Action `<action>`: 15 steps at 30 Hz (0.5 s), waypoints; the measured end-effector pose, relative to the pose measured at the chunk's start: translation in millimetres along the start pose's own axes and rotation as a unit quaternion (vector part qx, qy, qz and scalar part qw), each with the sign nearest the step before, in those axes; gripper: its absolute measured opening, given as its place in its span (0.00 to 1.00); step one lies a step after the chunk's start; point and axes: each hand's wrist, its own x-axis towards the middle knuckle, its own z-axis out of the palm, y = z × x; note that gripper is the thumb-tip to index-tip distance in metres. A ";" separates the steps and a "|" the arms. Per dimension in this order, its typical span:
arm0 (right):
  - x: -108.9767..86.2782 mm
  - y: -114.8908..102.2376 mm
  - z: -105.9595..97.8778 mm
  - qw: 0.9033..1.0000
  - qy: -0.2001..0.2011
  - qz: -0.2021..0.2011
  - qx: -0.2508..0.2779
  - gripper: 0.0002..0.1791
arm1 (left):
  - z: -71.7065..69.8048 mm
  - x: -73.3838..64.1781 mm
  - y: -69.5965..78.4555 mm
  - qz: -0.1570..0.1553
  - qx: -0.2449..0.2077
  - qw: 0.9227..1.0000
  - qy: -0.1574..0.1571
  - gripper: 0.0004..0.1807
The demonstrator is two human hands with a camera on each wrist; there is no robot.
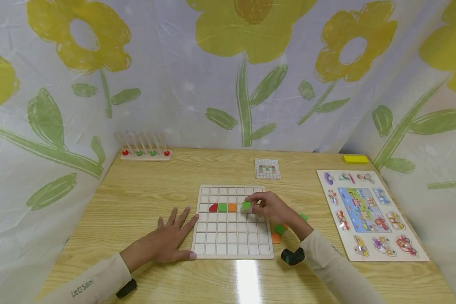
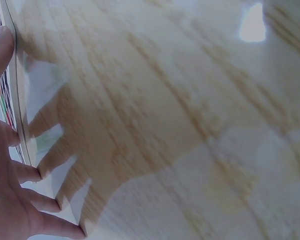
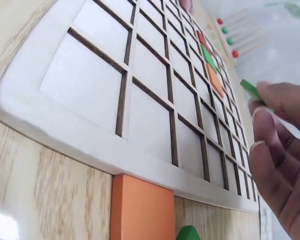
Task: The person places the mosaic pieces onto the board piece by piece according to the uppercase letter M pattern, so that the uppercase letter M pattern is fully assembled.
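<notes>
A white grid board (image 1: 232,249) lies on the wooden table. In one of its upper rows sit a red quarter-round tile (image 1: 213,207), a green square tile (image 1: 222,207) and an orange square tile (image 1: 232,207). My right hand (image 1: 267,207) pinches another green tile (image 1: 246,205) between thumb and fingers, just above the same row, to the right of the orange one. In the right wrist view that green tile (image 3: 250,89) is tilted and clear of the board. My left hand (image 1: 172,240) rests with spread fingers on the table, its fingertips at the board's left edge.
Loose green tiles (image 1: 280,229) and an orange tile (image 1: 275,238) lie by the board's right edge. Behind the board is a pattern card (image 1: 267,169). A peg stand with beads (image 1: 146,155) stands back left; a picture puzzle board (image 1: 368,249) and yellow block (image 1: 355,159) lie right.
</notes>
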 end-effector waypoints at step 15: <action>6.4 -1.0 6.7 0.999 0.008 0.009 -0.044 0.15 | -5.2 -1.2 2.1 -0.002 -0.005 1.000 -0.010 0.57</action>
